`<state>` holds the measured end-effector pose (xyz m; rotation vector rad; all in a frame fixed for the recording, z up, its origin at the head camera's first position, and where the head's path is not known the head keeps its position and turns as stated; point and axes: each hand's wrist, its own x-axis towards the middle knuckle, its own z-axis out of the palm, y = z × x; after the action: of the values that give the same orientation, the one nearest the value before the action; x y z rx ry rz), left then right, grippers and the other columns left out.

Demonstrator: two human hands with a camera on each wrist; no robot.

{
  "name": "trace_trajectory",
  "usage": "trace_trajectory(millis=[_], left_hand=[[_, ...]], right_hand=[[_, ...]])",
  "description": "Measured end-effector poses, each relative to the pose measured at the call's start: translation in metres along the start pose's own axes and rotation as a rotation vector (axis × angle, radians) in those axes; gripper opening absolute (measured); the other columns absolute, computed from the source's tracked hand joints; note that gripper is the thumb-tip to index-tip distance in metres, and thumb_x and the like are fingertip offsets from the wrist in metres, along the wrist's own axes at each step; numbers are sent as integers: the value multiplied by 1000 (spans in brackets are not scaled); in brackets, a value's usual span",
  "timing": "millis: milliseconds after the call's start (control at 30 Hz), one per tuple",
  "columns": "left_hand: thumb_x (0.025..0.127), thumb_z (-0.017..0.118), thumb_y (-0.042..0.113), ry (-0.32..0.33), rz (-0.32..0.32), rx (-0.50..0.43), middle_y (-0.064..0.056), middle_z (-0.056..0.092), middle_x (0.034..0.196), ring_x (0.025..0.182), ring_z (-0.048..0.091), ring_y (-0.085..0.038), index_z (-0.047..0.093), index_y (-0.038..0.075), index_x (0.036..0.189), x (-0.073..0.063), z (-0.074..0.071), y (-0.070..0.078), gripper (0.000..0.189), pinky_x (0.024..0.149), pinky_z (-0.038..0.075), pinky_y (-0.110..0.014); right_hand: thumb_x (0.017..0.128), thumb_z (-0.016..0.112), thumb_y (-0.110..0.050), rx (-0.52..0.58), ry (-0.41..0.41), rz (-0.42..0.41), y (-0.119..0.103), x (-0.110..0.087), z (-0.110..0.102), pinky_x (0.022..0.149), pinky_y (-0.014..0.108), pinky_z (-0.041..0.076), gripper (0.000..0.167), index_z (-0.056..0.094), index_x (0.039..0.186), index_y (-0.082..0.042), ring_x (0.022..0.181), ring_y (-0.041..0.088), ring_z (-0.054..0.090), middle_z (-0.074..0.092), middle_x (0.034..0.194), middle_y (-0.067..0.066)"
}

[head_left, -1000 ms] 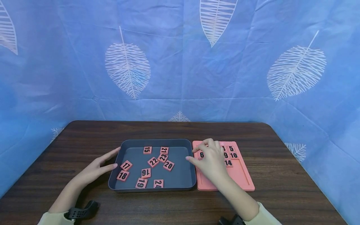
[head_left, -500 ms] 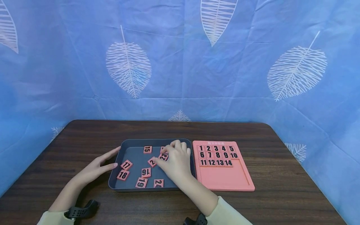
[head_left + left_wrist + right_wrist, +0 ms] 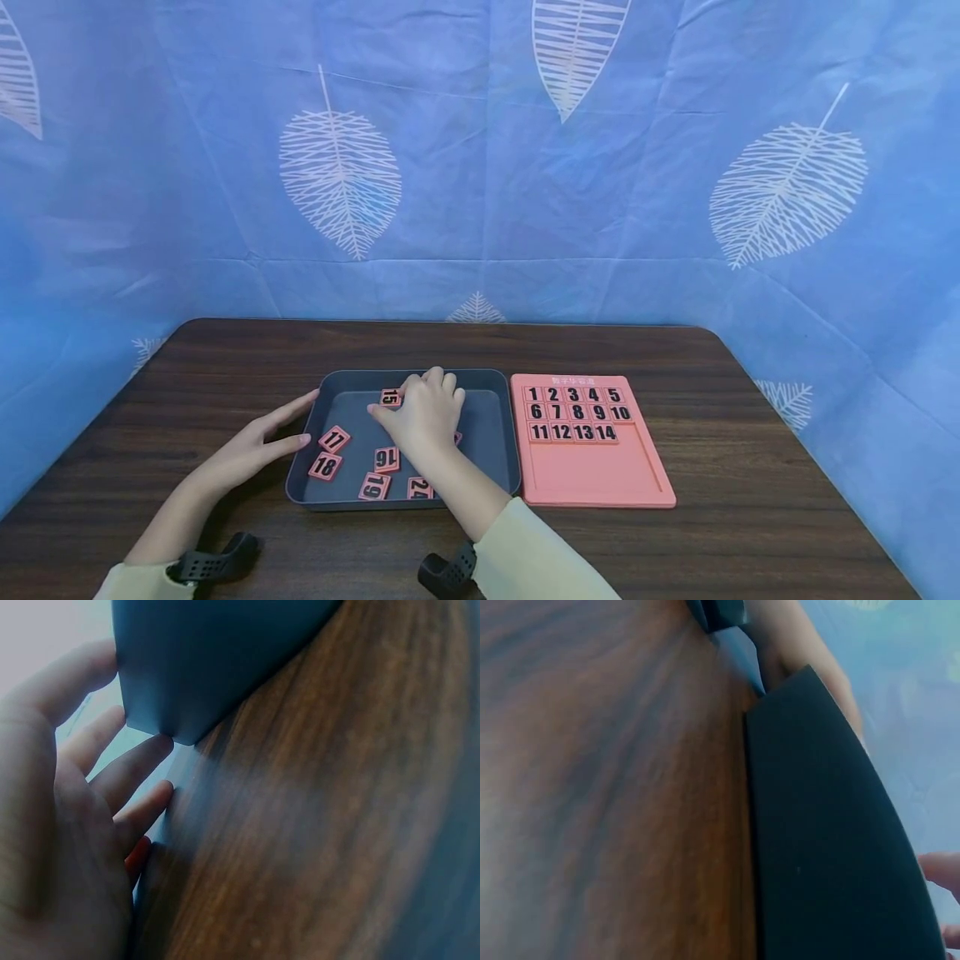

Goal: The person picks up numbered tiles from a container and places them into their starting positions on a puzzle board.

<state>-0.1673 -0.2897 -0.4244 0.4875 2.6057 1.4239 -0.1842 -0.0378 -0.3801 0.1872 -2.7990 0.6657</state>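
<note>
One tile (image 3: 390, 397), 15, apparently awaiting pinch for pick-up; right hand (image 3: 427, 417) straddling, fingers apart; left hand (image 3: 255, 443), spread, touching tray (image 3: 487, 446).

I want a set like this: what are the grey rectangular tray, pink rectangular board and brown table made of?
Grey rectangular tray: probably matt plastic, given smooth, evenly coloured walls; coated metal is possible. Pink rectangular board: likely satin moulded plastic, with one even colour and a recessed field. Brown table: wood or wood-look laminate, by its streaky grain and low sheen.
</note>
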Motion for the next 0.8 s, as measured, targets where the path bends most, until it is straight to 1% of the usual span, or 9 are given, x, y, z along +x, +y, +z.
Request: trace_trajectory(millis=[100,167,300,433,533,700,800], left_hand=[[98,57,27,-5,-1,4,-19,23,154,138,17,-48,27,13,153,0,-1,-1,64,96,21,-72],[98,57,26,-10,0,-2,-19,23,154,138,17,-48,27,14,153,0,-1,-1,64,96,22,-72],[98,56,26,-15,4,-9,-19,23,154,138,16,-48,27,14,153,0,-1,0,63,97,22,-72],[98,57,27,-11,-3,1,-19,23,154,138,17,-48,27,14,153,0,-2,1,64,96,22,-73],[98,57,27,-10,-8,1,-19,23,154,138,17,-48,27,14,153,1,-2,1,64,96,22,-73],[98,57,27,-9,-11,1,-19,23,154,138,16,-48,27,14,153,1,-3,1,64,95,22,-73],[98,57,27,-9,-13,3,-19,23,154,138,16,-49,27,14,153,1,-4,1,64,95,21,-73]], right_hand=[[74,73,-61,-52,-31,48,-3,8,6,78,41,34,45,66,76,-17,85,24,40,50,90,6],[74,72,-63,-79,-45,76,-4,13,11,80,42,35,46,65,73,-17,88,25,42,52,94,8],[73,72,-63,-102,-60,124,-3,19,19,82,43,36,50,68,80,-13,92,27,44,55,101,11],[73,71,-65,-133,-74,158,-3,22,26,82,42,35,53,68,82,-12,93,27,43,54,103,11],[73,69,-67,-165,-85,170,-3,23,31,84,43,34,56,69,82,-12,95,28,43,55,108,12],[73,66,-71,-212,-95,176,-4,24,37,88,44,34,64,72,94,-10,104,30,44,55,121,13],[73,65,-71,-236,-84,174,-5,24,40,87,45,34,66,73,94,-10,104,30,44,56,120,13]])
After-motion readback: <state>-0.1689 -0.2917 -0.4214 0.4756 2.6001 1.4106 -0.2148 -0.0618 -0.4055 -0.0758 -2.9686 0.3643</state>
